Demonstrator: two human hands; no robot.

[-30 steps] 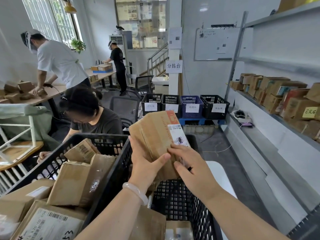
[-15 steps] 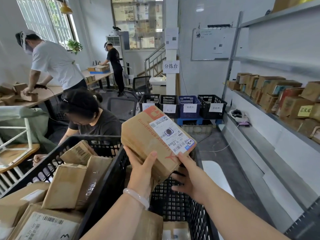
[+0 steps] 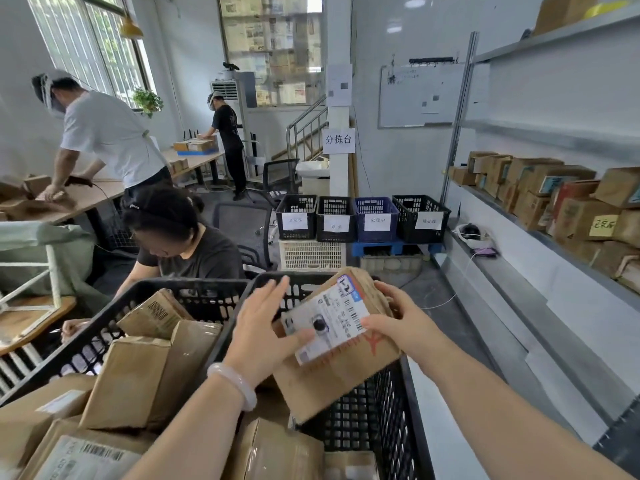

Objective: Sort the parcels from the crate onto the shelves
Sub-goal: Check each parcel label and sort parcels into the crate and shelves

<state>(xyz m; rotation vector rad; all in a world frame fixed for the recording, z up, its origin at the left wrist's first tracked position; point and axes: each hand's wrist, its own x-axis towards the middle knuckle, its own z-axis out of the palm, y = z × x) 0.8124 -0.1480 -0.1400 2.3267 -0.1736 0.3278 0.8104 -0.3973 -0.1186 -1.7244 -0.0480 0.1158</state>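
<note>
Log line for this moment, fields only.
parcel: label up, over crate | right hand: grips right edge | left hand: thumb on label, fingers straight | shelf: parcel not yet placed

Brown cardboard parcel [image 3: 341, 375] w/ red print [image 3: 373, 342] nr its white paper label [image 3: 332, 323]; label has black barcode + blue corner patch. Black plastic lattice crate [image 3: 363, 417] below it. Plain brown taped parcels [image 3: 128, 379] in the crate to the left, one w/ black barcode on white. Milky-white round bangle [image 3: 232, 382] on wrist. Far bins: 3 black, 1 blue plastic lattice bin [image 3: 375, 207], all w/ white tags. White lattice crate [image 3: 311, 255] & blue pallet [image 3: 391, 247] underneath. Grey metal shelves [image 3: 519, 275] w/ brown cardboard boxes [image 3: 575, 216], one w/ yellow note [image 3: 603, 226].
</note>
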